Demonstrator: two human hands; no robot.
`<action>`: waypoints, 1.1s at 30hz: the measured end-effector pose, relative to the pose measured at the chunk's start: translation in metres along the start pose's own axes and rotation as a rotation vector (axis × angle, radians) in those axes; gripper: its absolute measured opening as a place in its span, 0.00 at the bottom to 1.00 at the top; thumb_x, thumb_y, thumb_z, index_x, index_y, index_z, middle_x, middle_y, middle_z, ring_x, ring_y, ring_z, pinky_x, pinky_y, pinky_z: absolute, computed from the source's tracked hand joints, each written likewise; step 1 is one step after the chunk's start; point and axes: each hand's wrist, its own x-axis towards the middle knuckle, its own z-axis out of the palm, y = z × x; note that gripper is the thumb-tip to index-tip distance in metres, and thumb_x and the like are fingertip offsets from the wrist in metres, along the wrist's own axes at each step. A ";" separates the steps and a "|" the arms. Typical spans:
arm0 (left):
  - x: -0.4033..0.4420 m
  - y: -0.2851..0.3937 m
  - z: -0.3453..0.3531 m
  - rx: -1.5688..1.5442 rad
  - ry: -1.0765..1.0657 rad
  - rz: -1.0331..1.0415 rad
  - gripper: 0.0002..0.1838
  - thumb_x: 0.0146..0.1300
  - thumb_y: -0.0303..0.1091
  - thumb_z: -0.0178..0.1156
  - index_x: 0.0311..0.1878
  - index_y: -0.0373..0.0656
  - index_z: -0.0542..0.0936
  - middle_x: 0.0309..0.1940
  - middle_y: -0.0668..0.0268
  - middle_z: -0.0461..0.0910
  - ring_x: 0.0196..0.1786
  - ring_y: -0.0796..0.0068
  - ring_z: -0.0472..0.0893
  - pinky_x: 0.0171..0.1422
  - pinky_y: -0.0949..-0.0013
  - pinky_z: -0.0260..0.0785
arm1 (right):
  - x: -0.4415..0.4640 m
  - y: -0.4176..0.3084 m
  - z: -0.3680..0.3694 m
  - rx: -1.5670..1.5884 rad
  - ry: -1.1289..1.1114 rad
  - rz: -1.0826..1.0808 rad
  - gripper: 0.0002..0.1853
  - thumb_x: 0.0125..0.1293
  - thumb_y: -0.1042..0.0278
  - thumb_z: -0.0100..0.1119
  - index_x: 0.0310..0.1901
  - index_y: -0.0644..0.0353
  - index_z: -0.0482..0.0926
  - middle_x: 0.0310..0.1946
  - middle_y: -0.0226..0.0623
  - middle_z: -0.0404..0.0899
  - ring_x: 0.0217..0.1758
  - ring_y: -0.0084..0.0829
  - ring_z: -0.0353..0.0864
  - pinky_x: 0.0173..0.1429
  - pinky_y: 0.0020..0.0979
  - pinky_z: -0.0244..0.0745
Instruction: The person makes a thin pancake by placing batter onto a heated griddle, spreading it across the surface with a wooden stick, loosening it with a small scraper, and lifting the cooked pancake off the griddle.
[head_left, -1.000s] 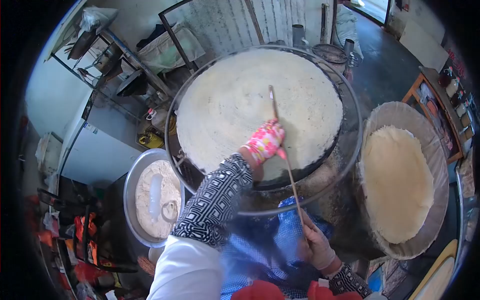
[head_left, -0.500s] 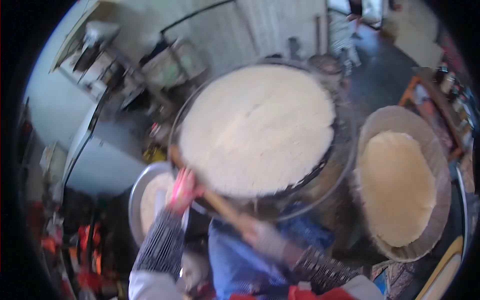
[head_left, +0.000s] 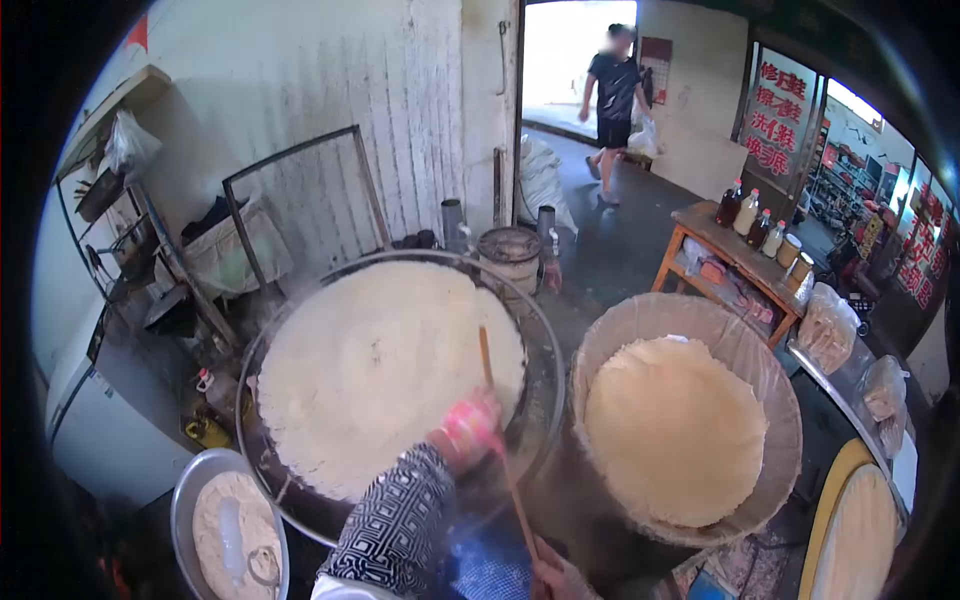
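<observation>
A long thin wooden stick (head_left: pixel 515 490) slants over the near right part of a large round griddle. My left hand (head_left: pixel 470 428), in a pink patterned glove, is closed round its upper part. Lower down, near the bottom edge, my right hand (head_left: pixel 562 575) is closed on the same stick and partly cut off by the frame. A wide pale sheet of batter (head_left: pixel 370 370) covers most of the griddle (head_left: pixel 545 420). The stick's far tip lies over the sheet's right side.
A cloth-lined basket (head_left: pixel 785 400) holds round flatbreads (head_left: pixel 675 430) on the right. A metal basin (head_left: pixel 185 510) of batter stands at lower left. Bottles stand on a wooden table (head_left: pixel 745 245). A person (head_left: pixel 615 95) with a bag walks by the doorway. A round board (head_left: pixel 865 530) is at lower right.
The view has tilted up and turned right, bringing the doorway and person into view. The stick swung left across the griddle's near edge, then back to the right, with both hands on it.
</observation>
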 end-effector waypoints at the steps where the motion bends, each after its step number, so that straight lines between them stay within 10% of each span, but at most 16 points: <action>1: -0.006 -0.015 0.004 0.054 0.062 -0.010 0.39 0.40 0.70 0.53 0.33 0.36 0.72 0.37 0.52 0.73 0.49 0.48 0.72 0.60 0.53 0.63 | 0.012 -0.007 0.000 0.232 -0.208 0.170 0.26 0.68 0.63 0.49 0.68 0.45 0.59 0.20 0.30 0.70 0.16 0.23 0.66 0.23 0.25 0.64; 8: -0.119 -0.076 -0.037 -0.005 0.169 -0.289 0.32 0.38 0.64 0.60 0.28 0.39 0.74 0.32 0.54 0.75 0.47 0.49 0.73 0.55 0.55 0.64 | 0.060 -0.031 0.049 0.309 -0.474 0.416 0.23 0.70 0.63 0.46 0.66 0.39 0.60 0.15 0.22 0.58 0.12 0.15 0.54 0.16 0.19 0.50; 14: -0.271 -0.039 -0.096 0.130 0.156 -0.643 0.39 0.41 0.68 0.55 0.36 0.34 0.72 0.45 0.49 0.74 0.53 0.45 0.70 0.59 0.52 0.63 | 0.085 0.018 0.097 -0.548 -0.527 0.005 0.24 0.65 0.62 0.52 0.63 0.47 0.66 0.18 0.24 0.69 0.16 0.18 0.66 0.20 0.22 0.64; 17: -0.333 0.010 -0.099 0.237 0.098 -0.687 0.50 0.41 0.70 0.55 0.54 0.29 0.67 0.55 0.43 0.67 0.60 0.42 0.66 0.65 0.47 0.56 | 0.054 0.007 0.110 -1.050 -0.495 -0.183 0.28 0.62 0.62 0.56 0.64 0.53 0.64 0.32 0.42 0.80 0.35 0.26 0.80 0.43 0.27 0.74; 19: -0.303 0.040 -0.113 0.160 0.019 -0.804 0.54 0.42 0.71 0.54 0.60 0.29 0.64 0.59 0.40 0.64 0.65 0.40 0.60 0.71 0.47 0.46 | 0.039 0.029 0.081 -0.984 -0.444 -0.325 0.28 0.62 0.63 0.56 0.64 0.53 0.65 0.37 0.45 0.81 0.38 0.22 0.81 0.44 0.25 0.74; 23: -0.152 0.035 -0.117 -0.063 0.237 -0.379 0.46 0.49 0.66 0.55 0.58 0.30 0.65 0.60 0.43 0.65 0.64 0.41 0.62 0.67 0.49 0.57 | 0.004 0.038 0.017 -0.682 -0.058 -0.271 0.26 0.63 0.65 0.54 0.62 0.62 0.66 0.44 0.48 0.79 0.44 0.28 0.81 0.45 0.26 0.75; 25: -0.082 0.014 -0.073 -0.055 0.360 -0.167 0.48 0.47 0.68 0.55 0.57 0.30 0.68 0.59 0.41 0.65 0.65 0.44 0.62 0.68 0.53 0.57 | -0.008 0.013 0.016 -0.375 0.084 -0.252 0.29 0.61 0.70 0.56 0.65 0.59 0.62 0.32 0.30 0.78 0.17 0.14 0.68 0.18 0.19 0.62; 27: -0.027 -0.006 -0.039 -0.030 0.344 -0.117 0.48 0.45 0.68 0.56 0.56 0.30 0.69 0.56 0.41 0.67 0.65 0.47 0.64 0.68 0.55 0.58 | 0.022 0.025 -0.019 -0.919 0.107 -0.615 0.30 0.63 0.66 0.54 0.67 0.57 0.59 0.22 0.23 0.71 0.14 0.14 0.62 0.16 0.19 0.57; 29: -0.006 -0.027 -0.006 0.015 -0.206 -0.342 0.38 0.43 0.64 0.59 0.43 0.34 0.76 0.46 0.48 0.75 0.58 0.48 0.71 0.67 0.56 0.59 | 0.022 -0.022 0.016 -0.522 -0.106 -0.208 0.24 0.67 0.68 0.45 0.64 0.60 0.62 0.21 0.27 0.70 0.18 0.18 0.66 0.22 0.21 0.63; 33: -0.068 -0.071 -0.026 0.042 -0.078 -0.352 0.29 0.41 0.60 0.61 0.30 0.40 0.76 0.34 0.55 0.77 0.47 0.49 0.75 0.62 0.58 0.64 | 0.049 -0.036 0.046 0.287 -0.331 0.306 0.22 0.70 0.62 0.42 0.65 0.49 0.62 0.16 0.23 0.61 0.14 0.16 0.58 0.19 0.19 0.55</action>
